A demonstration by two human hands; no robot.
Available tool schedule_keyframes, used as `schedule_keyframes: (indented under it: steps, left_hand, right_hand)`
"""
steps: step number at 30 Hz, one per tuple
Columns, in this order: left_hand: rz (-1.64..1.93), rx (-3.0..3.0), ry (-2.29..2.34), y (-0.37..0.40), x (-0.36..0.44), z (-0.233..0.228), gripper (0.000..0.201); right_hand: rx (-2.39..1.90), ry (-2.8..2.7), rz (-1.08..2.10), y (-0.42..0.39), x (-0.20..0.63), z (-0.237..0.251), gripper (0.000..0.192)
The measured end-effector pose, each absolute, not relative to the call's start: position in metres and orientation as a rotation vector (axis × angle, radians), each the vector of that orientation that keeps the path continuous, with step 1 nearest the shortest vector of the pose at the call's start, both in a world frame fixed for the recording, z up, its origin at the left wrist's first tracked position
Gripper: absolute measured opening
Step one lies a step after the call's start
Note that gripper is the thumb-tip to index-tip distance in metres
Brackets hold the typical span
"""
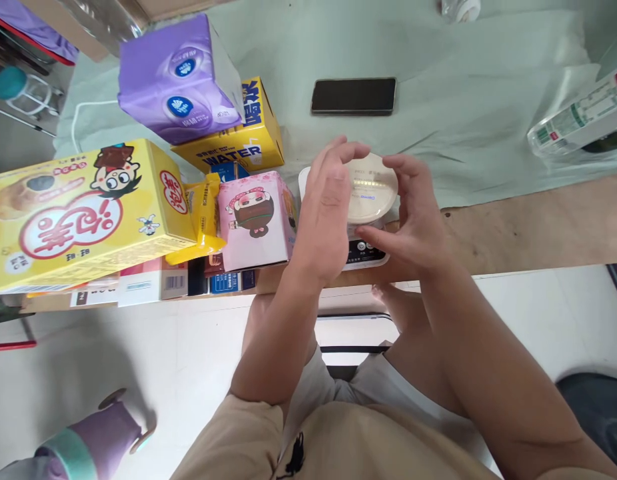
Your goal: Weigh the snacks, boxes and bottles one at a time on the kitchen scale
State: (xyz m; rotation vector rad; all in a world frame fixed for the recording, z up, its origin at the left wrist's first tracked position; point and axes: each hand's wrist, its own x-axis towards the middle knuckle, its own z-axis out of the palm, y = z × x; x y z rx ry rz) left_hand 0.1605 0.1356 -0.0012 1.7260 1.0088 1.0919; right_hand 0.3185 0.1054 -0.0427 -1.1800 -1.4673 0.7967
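Note:
A round jar (372, 193) with a pale cream lid and printed lettering sits over a white kitchen scale (376, 260), whose button strip shows at the front. My left hand (326, 213) curves around the jar's left side, with its fingers bent over the far rim. On the other side, my right hand (413, 213) spans the jar, fingers at the far right edge and thumb at the near edge. Both hands appear to touch the jar and hide parts of its sides. Close to my left hand stands a pink box (258, 220) with a cartoon figure.
Left of the hands are a yellow cartoon box (83, 213), a purple tissue pack (173, 80) and a yellow WATER box (243, 147). A black phone (353, 97) lies beyond the jar. A clear plastic package (578, 117) lies right. The wooden table edge (538, 233) runs in front.

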Motion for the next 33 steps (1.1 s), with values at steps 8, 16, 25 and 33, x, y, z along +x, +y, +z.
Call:
schedule_keyframes:
  steps: [8,16,25,33]
  left_hand:
    - [1.01,1.7,1.055,0.128,0.155,0.016,0.031]
    - [0.973,1.466,0.941,0.116,0.124,0.051,0.03]
    - [1.022,1.481,1.058,0.124,0.08,0.059,0.033]
    - [0.872,1.413,1.176,0.139,0.065,0.048,0.054]
  right_hand:
    - [-1.266,-1.485,0.715,0.107,0.313,-0.043,0.076]
    - [-1.229,-1.54,0.503,0.104,0.303,-0.029,0.076]
    - [-1.379,-1.759,0.453,0.222,0.285,-0.005,0.082]
    - [-1.464,-1.926,0.511,0.282,0.282,-0.04,0.084]
